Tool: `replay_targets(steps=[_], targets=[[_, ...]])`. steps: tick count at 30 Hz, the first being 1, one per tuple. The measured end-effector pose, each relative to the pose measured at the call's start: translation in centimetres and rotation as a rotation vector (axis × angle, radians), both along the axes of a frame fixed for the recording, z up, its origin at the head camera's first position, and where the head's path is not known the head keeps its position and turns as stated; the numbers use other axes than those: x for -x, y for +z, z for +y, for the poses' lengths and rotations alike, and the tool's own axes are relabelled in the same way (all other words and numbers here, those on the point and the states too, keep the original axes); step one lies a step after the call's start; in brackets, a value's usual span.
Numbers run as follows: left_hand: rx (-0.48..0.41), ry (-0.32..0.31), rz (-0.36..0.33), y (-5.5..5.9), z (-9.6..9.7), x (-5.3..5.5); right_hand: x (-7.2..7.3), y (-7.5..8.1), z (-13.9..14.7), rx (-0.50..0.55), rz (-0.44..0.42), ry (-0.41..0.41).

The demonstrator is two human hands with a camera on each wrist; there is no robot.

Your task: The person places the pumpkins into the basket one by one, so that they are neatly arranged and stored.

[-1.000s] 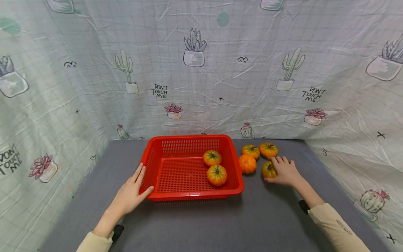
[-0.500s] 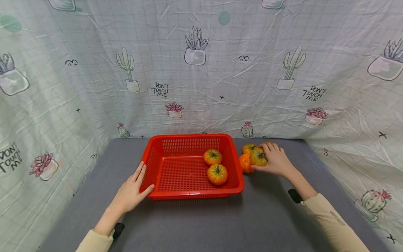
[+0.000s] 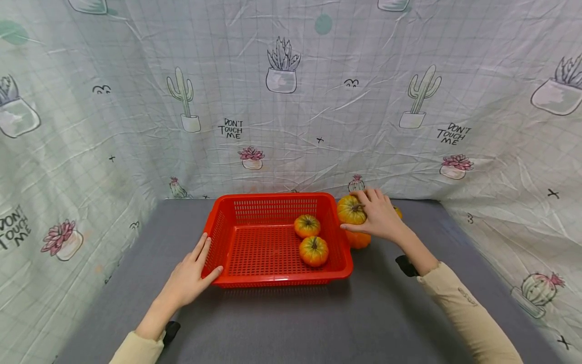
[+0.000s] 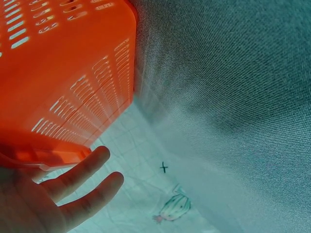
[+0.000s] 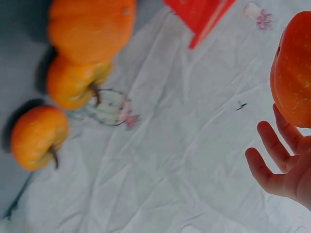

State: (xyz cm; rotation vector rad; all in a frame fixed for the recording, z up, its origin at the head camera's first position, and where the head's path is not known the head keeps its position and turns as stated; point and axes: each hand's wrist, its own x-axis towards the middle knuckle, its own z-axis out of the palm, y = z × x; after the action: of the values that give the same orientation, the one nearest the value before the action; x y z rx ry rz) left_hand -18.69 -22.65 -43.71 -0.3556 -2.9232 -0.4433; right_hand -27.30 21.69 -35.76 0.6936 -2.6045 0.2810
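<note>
A small orange-green pumpkin [image 3: 351, 210] is held between the thumb and fingers of my right hand [image 3: 379, 215], raised beside the right rim of a red plastic basket [image 3: 273, 278]. In the right wrist view the held pumpkin [image 5: 294, 73] is cut off at the edge, with the fingertips against it. My left hand [image 3: 186, 278] rests on the basket's left rim, its fingers fairly straight and thumb over the near corner. Two pumpkins lie inside the basket on its right side, the far pumpkin [image 3: 306, 226] and the near pumpkin [image 3: 313, 251].
Right of the basket, on the grey table [image 3: 291, 323], lies an orange pumpkin [image 3: 359, 240]. Another pumpkin [image 3: 398, 212] is mostly hidden behind the right hand; the right wrist view shows a third pumpkin [image 5: 73, 82] between them. A printed cloth [image 3: 282, 126] surrounds the table.
My right hand has lifted the pumpkin off the table and carried it left, over the other pumpkins, to the basket's right edge. The left hand and basket stay in place.
</note>
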Motion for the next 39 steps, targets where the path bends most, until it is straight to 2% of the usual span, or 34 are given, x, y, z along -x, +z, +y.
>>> replay_targets(steps=[9, 18, 23, 30, 39], targets=[[0.002, 0.008, -0.015, 0.3, -0.1, 0.0, 1.3, 2.4, -3.8, 0.010, -0.022, 0.032], [0.003, 0.006, -0.020, 0.4, 0.0, 0.1, 2.5, 4.9, -7.9, 0.120, -0.061, 0.033], [-0.003, 0.005, -0.017, 0.4, -0.1, 0.2, 3.4, 5.6, -10.3, 0.160, -0.069, 0.029], [-0.018, -0.012, -0.009, 0.5, -0.1, 0.2, 5.2, 4.2, -13.8, 0.206, -0.153, 0.006], [-0.019, -0.014, -0.014, 0.6, -0.1, 0.2, 7.1, 0.3, -16.6, 0.088, -0.260, 0.003]])
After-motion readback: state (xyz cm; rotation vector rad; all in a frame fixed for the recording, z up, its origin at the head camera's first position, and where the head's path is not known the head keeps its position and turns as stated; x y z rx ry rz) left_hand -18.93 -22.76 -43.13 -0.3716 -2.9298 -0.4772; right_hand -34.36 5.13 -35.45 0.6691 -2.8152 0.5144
